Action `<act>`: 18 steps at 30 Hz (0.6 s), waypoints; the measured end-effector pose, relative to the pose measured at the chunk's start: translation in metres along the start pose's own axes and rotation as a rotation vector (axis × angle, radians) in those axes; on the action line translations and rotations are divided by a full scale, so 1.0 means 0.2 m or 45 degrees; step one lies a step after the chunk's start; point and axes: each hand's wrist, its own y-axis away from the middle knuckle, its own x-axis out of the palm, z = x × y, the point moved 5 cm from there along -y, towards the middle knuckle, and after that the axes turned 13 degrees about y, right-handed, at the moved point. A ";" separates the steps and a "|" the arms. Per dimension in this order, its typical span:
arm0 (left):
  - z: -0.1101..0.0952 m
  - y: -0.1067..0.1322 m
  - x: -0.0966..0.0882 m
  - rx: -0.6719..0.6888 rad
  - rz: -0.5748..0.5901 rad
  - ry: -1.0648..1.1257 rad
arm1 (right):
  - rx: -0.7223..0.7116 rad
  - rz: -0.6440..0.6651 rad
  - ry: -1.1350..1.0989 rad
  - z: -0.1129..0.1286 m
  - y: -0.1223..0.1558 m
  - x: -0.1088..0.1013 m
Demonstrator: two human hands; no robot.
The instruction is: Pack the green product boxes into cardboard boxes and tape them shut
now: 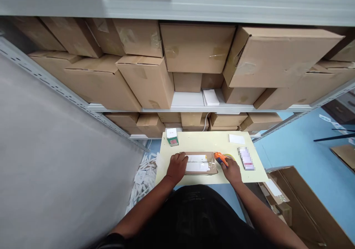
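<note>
A flat brown cardboard parcel (200,163) with white labels lies on the small pale yellow table (205,142). My left hand (176,166) presses down on the parcel's left end, fingers curled over it. My right hand (232,170) grips an orange tape dispenser (221,159) at the parcel's right end, where clear tape covers the cardboard.
A small white and green box (172,136) stands at the table's far left; a white card (236,139) and a label sheet (246,158) lie at the right. Shelves of cardboard boxes (194,49) rise behind. White paper strips (144,178) litter the floor left; an open carton (302,204) sits right.
</note>
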 end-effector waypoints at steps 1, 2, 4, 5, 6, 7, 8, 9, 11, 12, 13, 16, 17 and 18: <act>-0.01 0.00 0.01 0.040 0.065 -0.015 | 0.007 0.065 0.189 -0.05 -0.02 0.02; -0.03 0.00 0.02 0.077 0.134 -0.014 | 0.007 0.146 0.372 -0.10 -0.04 0.06; -0.05 0.01 0.05 0.100 0.230 0.015 | -0.011 0.285 0.668 -0.16 -0.06 0.13; -0.05 0.00 0.06 0.080 0.243 0.030 | -0.018 0.317 0.763 -0.17 -0.07 0.17; -0.06 0.00 0.06 0.045 0.237 0.038 | -0.011 0.326 0.824 -0.18 -0.07 0.19; -0.06 0.00 0.07 0.001 0.221 0.040 | 0.004 0.326 0.856 -0.19 -0.08 0.20; -0.06 0.00 0.08 -0.045 0.201 0.039 | 0.024 0.326 0.863 -0.19 -0.08 0.21; -0.06 0.00 0.09 -0.084 0.184 0.034 | 0.048 0.323 0.850 -0.19 -0.08 0.21; -0.06 0.00 0.10 -0.125 0.164 0.037 | 0.103 0.316 0.756 -0.19 -0.10 0.18; -0.06 0.01 0.11 -0.128 0.158 0.052 | 0.135 0.315 0.662 -0.20 -0.10 0.16; -0.06 0.01 0.11 -0.123 0.152 0.071 | 0.172 0.312 0.532 -0.20 -0.10 0.12; -0.04 0.02 0.12 -0.096 0.133 0.123 | 0.325 0.242 0.051 -0.20 -0.09 -0.03; -0.04 0.02 0.13 -0.078 0.133 0.134 | 0.366 0.184 -0.089 -0.19 -0.09 -0.10; -0.04 0.02 0.13 -0.053 0.140 0.141 | 0.372 0.121 -0.217 -0.16 -0.08 -0.17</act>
